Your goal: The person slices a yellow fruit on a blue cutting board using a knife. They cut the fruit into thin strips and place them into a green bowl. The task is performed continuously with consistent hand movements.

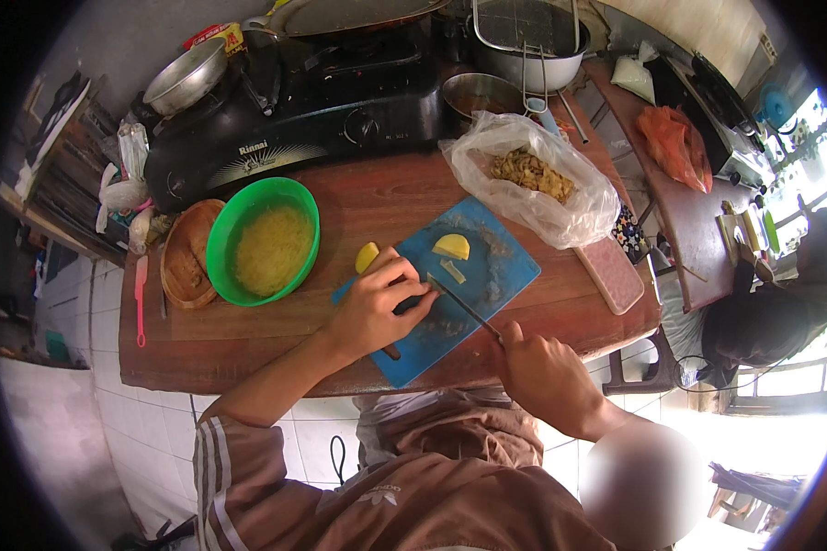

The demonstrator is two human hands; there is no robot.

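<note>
My right hand (541, 372) grips the handle of a kitchen knife (465, 303), whose blade points up and left over a blue cutting board (506, 265). At the blade's tip, my left hand (386, 299) has its fingertips bent together by a small pale piece; how firmly it is held cannot be told. A cut yellow chunk (451, 246), perhaps potato, and a pale strip (453, 271) lie on the board. Another yellow chunk (366, 257) rests just beyond my left hand. To the left stands a green plastic bowl (213, 258) with fine yellow shreds in liquid.
A black Rinnai gas stove (289, 131) spans the back. A clear plastic bag (593, 206) of brownish food lies right of the board, near a pink phone-like slab (613, 275). A wooden dish (176, 268) and a pink knife (140, 296) are at left. A metal pot (482, 81) stands behind.
</note>
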